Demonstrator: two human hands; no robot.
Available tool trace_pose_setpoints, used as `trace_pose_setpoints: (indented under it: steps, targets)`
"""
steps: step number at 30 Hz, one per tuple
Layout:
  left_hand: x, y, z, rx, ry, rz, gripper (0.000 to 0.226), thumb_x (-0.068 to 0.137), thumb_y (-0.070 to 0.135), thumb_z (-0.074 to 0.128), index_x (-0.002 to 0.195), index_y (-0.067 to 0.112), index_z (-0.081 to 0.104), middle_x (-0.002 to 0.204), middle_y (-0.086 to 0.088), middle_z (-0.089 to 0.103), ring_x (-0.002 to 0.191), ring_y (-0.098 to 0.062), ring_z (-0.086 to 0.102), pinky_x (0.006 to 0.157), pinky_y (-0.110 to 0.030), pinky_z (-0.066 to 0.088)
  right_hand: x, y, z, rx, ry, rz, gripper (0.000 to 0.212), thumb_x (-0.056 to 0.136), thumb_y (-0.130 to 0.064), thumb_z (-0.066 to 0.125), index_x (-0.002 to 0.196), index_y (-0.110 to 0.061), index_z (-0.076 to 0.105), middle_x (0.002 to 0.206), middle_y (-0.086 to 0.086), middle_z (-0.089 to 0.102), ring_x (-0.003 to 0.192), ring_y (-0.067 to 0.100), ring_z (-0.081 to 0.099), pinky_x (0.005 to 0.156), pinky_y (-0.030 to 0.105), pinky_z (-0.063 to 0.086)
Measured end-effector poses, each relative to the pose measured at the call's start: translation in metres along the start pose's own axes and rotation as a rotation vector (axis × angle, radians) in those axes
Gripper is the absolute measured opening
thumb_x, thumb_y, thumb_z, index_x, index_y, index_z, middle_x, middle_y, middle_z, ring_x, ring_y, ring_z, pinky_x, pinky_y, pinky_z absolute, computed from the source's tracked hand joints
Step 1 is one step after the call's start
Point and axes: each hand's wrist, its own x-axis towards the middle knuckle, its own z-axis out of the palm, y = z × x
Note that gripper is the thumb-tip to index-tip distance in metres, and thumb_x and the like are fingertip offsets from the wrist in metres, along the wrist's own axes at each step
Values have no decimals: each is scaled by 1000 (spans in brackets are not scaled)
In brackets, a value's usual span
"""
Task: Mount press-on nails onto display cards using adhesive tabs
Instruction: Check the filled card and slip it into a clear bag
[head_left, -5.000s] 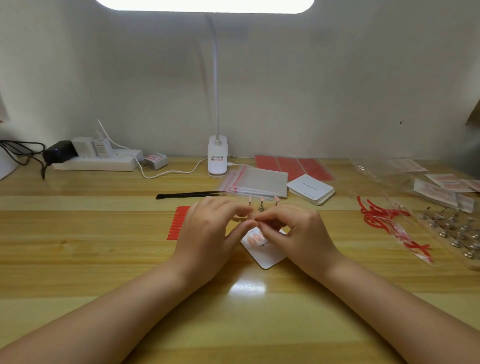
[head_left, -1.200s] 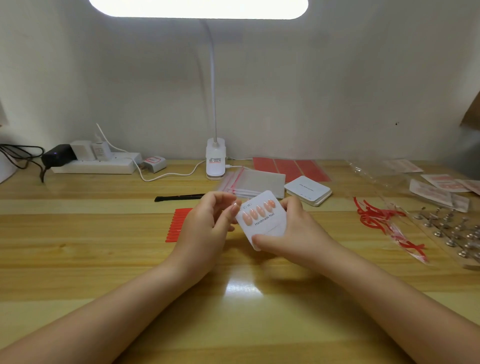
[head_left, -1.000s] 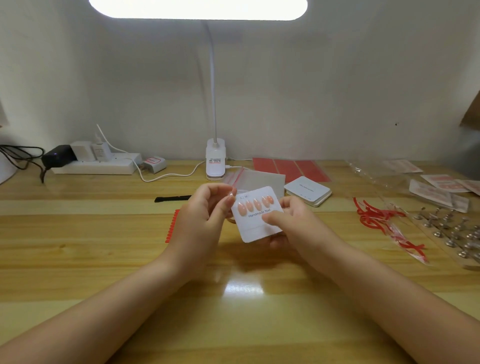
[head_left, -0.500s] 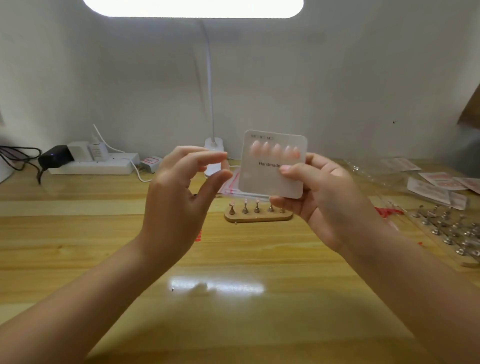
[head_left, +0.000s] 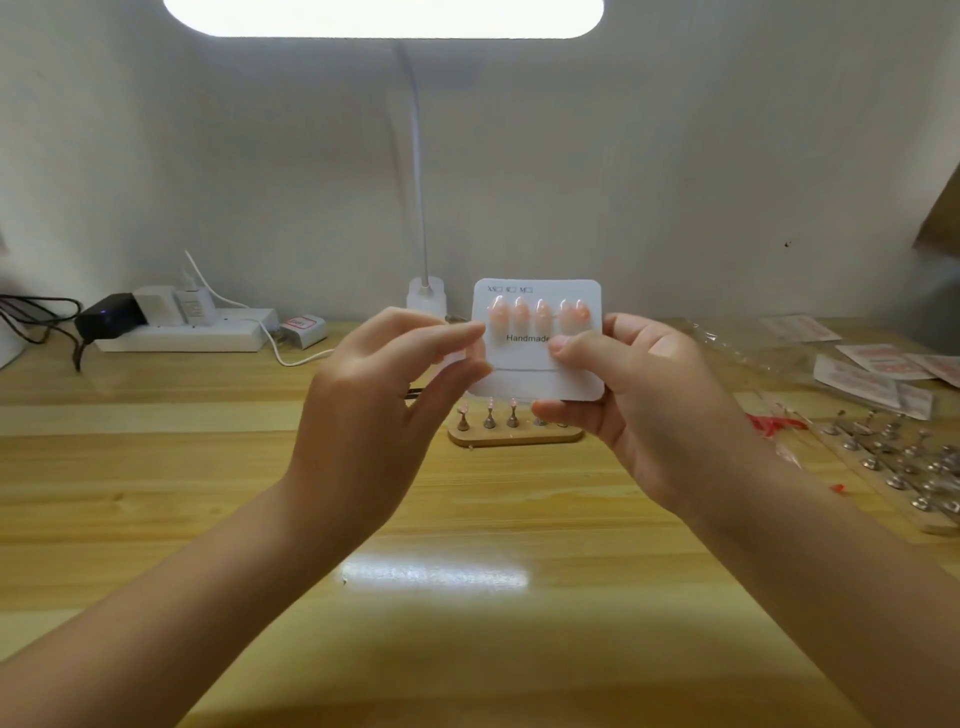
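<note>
right hand (head_left: 644, 395) grips a white display card (head_left: 537, 364) upright above the wooden desk (head_left: 156, 493) — thumb on its face, 5 peach nails (head_left: 540, 314) in a row; left hand (head_left: 374, 410) pinches the card's left edge, a nail stand (head_left: 511, 431) behind.

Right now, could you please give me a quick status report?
Right hand grips display card, raised. Left hand at its left edge. Five nails mounted. Nothing in the way.
</note>
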Motion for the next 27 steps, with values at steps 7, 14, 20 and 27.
trace_pose_setpoints:
  steps: [7,14,20,27]
  targets:
    - [0,0,-1,24,-58,-8,31,86,34,63,106,13,72,86,-2,57,76,-20,55,64,-41,51,-2,0,0,-49,0,-22,13,90,0,60,102,-4,64,90,11,73,71,23,73,52,24,55]
    - [1,0,-2,-6,-79,-9,28,85,36,63,108,21,68,85,0,56,77,-24,55,61,-46,50,-3,-1,1,-58,-7,-35,14,90,-1,61,103,-5,64,94,13,73,73,23,73,52,24,55]
    - [1,0,-2,17,-62,-17,30,83,37,66,104,18,72,85,1,57,78,-24,55,64,-44,49,-2,0,0,-30,-9,-25,14,90,-1,61,103,-4,64,92,13,73,71,23,73,51,24,55]
    - [0,3,-1,-44,-65,-76,39,78,38,70,111,21,64,86,-1,60,79,-25,58,65,-46,51,-1,3,-1,1,-30,0,14,90,-1,59,103,-5,64,85,7,74,70,20,73,51,24,54]
